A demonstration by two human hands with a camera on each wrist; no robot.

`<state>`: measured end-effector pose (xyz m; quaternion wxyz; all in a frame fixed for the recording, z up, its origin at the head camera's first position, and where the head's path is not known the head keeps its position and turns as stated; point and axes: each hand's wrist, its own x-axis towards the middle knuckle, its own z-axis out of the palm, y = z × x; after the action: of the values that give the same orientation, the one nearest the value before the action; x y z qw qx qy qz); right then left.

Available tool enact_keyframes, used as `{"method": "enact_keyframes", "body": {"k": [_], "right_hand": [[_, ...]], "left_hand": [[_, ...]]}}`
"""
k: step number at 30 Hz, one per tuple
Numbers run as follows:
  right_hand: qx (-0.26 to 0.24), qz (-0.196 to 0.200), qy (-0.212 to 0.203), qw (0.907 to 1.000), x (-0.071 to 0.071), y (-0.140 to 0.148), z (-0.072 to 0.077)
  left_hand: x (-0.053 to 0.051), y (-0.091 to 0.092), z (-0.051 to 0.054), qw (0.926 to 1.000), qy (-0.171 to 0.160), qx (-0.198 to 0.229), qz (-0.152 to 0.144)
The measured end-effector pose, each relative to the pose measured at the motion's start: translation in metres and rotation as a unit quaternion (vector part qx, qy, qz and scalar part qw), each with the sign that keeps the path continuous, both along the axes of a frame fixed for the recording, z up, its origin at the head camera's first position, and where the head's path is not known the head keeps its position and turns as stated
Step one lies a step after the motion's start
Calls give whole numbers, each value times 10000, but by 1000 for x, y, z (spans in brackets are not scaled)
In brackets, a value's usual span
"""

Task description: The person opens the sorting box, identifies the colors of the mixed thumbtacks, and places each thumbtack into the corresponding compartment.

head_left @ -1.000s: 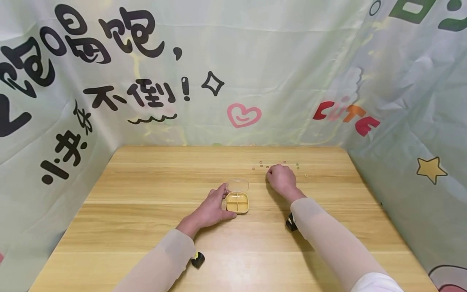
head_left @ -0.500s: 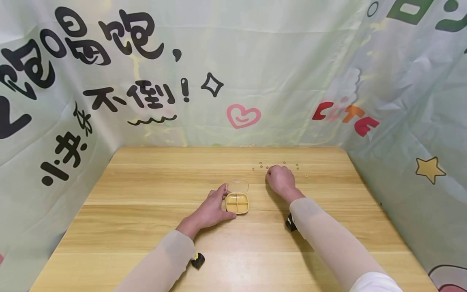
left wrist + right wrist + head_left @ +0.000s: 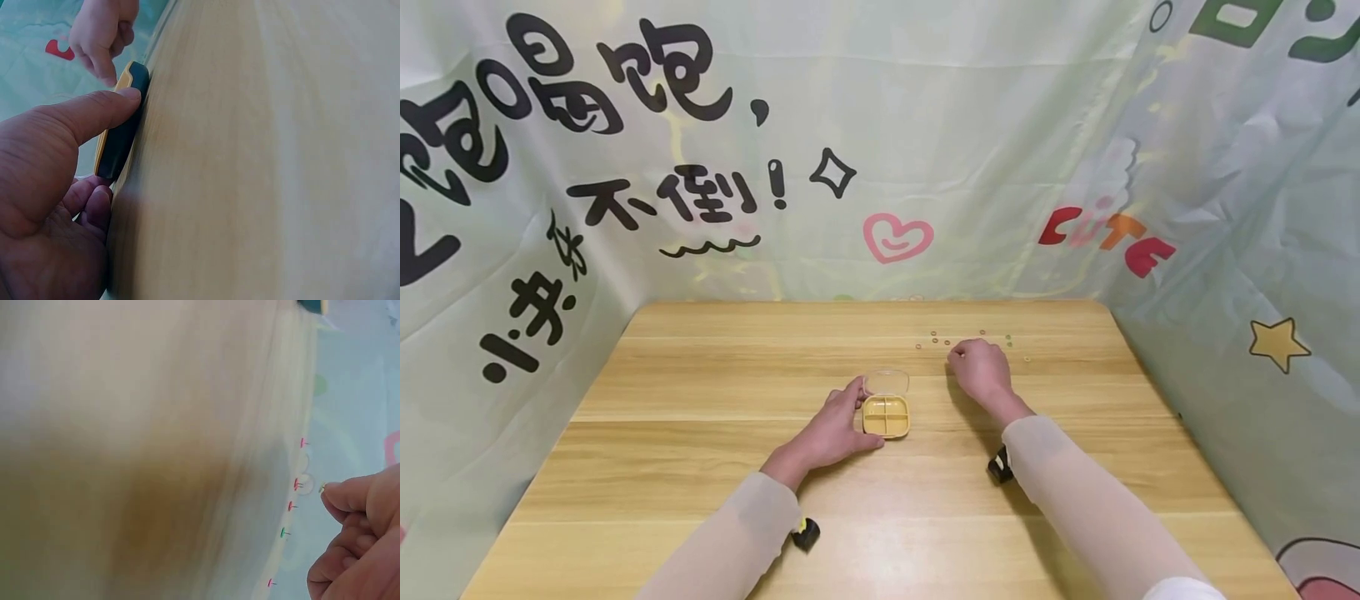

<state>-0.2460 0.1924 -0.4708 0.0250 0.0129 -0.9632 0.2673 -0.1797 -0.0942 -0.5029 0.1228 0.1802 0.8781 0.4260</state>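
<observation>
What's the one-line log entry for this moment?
left hand: holds yellow box, lid open | right hand: pinches tiny yellowish piece | small rings: scattered on table

The person's left hand [image 3: 827, 429] grips a yellow case [image 3: 886, 417], thumb at its near edge and fingers at its far left corner. Four compartments face up, and the clear lid [image 3: 886, 382] stands open on the far side. Farther off to the right, the right hand [image 3: 981, 369] has its fingers curled; small rings [image 3: 935, 340] lie scattered on the wooden worktop [image 3: 700, 467] beyond it and to either side.
</observation>
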Motion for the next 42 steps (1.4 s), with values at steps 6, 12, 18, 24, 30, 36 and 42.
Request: {"method": "enact_keyframes", "body": {"k": [6, 12, 18, 24, 30, 36, 42], "right_hand": [[-495, -346, 282, 9978, 14, -2, -5], [-1697, -943, 287, 9806, 32, -9, -7], [-4091, -1559, -301, 8985, 51, -23, -12], [-5893, -1890, -811, 7813, 65, -38, -17], [-7293, -1743, -1330, 6481, 76, -44, -19], [-7916, -1518, -1620, 5693, 80, -48, -18], [-8270, -1486, -1913, 5074, 80, -48, -19]], "left_hand": [[0, -1, -1, 10000, 28, -45, -2], [0, -1, 0, 10000, 60, -54, -15], [1, -1, 2, 10000, -16, -95, 18], [1, -1, 1, 10000, -19, -85, 24], [0, 0, 1, 9999, -58, -98, 25], [0, 0, 2, 9999, -81, -142, 43], [0, 0, 1, 9998, -66, -204, 46]]}}
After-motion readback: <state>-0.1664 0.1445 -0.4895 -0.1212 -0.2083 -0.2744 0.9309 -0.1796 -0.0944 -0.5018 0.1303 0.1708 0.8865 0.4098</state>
